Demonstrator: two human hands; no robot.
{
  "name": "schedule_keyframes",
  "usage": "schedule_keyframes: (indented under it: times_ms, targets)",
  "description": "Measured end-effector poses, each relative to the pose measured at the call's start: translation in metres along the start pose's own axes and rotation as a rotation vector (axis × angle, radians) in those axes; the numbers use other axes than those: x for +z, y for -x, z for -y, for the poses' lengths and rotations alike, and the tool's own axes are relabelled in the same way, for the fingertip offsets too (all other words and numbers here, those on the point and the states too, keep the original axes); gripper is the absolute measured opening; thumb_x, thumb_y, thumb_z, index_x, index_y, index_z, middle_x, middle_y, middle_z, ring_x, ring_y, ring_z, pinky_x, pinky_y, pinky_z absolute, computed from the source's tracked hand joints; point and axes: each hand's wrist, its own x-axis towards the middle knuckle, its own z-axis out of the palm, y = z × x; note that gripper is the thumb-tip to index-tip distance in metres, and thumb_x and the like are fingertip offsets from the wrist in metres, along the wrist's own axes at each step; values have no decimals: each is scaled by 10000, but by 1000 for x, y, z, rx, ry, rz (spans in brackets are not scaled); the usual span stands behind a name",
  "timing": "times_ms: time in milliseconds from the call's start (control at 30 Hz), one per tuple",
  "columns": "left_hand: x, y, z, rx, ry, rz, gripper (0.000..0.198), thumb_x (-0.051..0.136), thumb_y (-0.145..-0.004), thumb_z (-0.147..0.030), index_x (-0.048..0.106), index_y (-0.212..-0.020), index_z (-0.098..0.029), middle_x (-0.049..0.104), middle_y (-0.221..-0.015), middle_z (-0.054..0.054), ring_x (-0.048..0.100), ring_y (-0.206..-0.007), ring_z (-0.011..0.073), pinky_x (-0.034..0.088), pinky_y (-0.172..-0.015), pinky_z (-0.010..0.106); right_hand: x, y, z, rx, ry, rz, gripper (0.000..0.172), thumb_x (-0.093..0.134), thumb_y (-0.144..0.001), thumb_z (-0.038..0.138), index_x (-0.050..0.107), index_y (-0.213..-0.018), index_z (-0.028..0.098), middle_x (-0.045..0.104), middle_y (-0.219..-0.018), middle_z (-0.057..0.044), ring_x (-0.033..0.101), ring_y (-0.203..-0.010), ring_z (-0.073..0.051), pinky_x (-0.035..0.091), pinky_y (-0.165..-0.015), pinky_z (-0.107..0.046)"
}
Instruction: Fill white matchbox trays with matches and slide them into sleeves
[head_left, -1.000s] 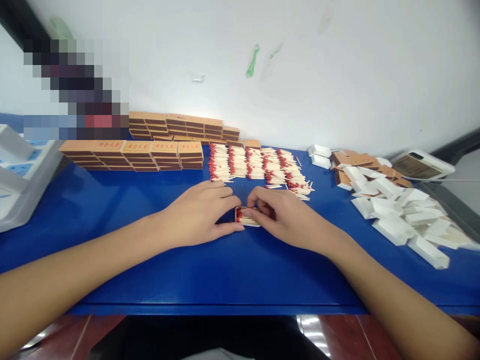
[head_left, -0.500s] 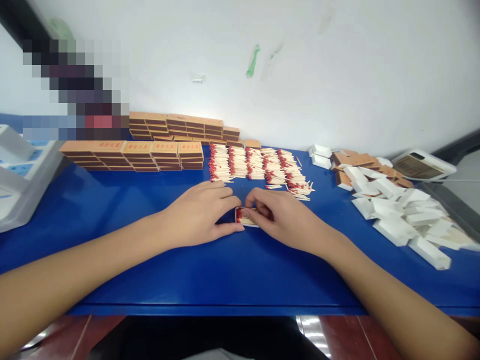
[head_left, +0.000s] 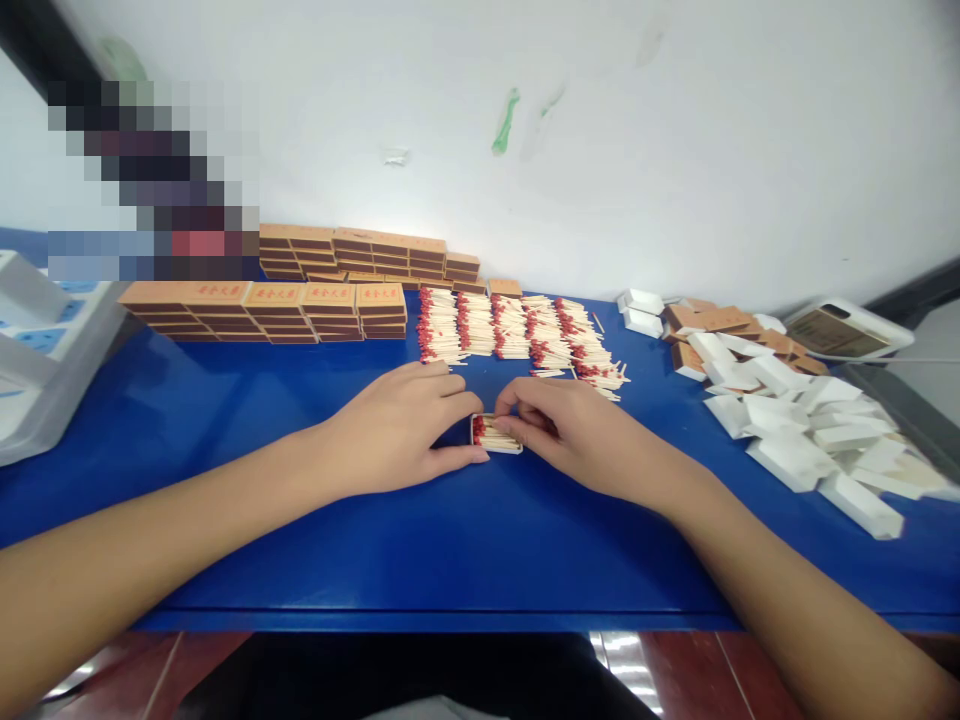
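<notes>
Head: left hand point(head_left: 409, 428) half-closed around tray point(head_left: 505, 450)

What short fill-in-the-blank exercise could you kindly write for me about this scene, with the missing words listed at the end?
1. The small white tray between the left grip and the right grip contains ____.
2. The wooden sticks piled farther back have ____ heads.
3. The tabletop is ____ in color.
4. The loose heap of white trays lies toward the person's ____ side.

Missing words: matches; red; blue; right.
</notes>
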Motion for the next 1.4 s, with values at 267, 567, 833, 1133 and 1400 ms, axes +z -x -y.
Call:
schedule_keyframes:
  times_ms: [267,567,833,1133,1400]
  targets:
    - [-1,0,0,-4,9,7,361,655,-1043,-500,737,-1141,-162,677,-962,45,624,-908,227,473,-927,398,-3,3,-1,10,-46,44,95,534,-1086,222,629,-1087,225,640,-809,16,568,-695,-153,386,-683,-285]
    - [0,0,0,-1,3,-3,372,648,-1046,-501,736,-1165,-160,686,-966,50,621,-906,230,475,-920,398,-1,2,-2,76,-59,25,80,551,-1083,279,610,-1060,231,554,-694,53,517,-618,-146,354,-623,-282]
    - [0,0,1,-5,5,-2,381,652,-1044,-509,736,-1183,-165,698,-970,54,628,-901,230,476,-925,400,-7,1,-5,88,-55,-53,122,603,-1047,323,659,-995,227,502,-639,63,480,-572,-136,350,-580,-280]
    - [-7,-1,3,-39,83,-21,331,692,-1019,-503,746,-1128,-195,693,-920,37,634,-877,214,482,-809,343,-52,8,-72,318,227,-547,200,655,-951,388,704,-875,210,552,-583,22,507,-550,-164,347,-582,-306]
    - [-14,-1,2,-125,73,40,326,701,-1011,-474,737,-1174,-194,667,-791,5,635,-719,188,435,-643,292,-43,-1,-67,326,100,-533,252,598,-952,410,710,-910,188,565,-635,24,519,-590,-156,377,-601,-291]
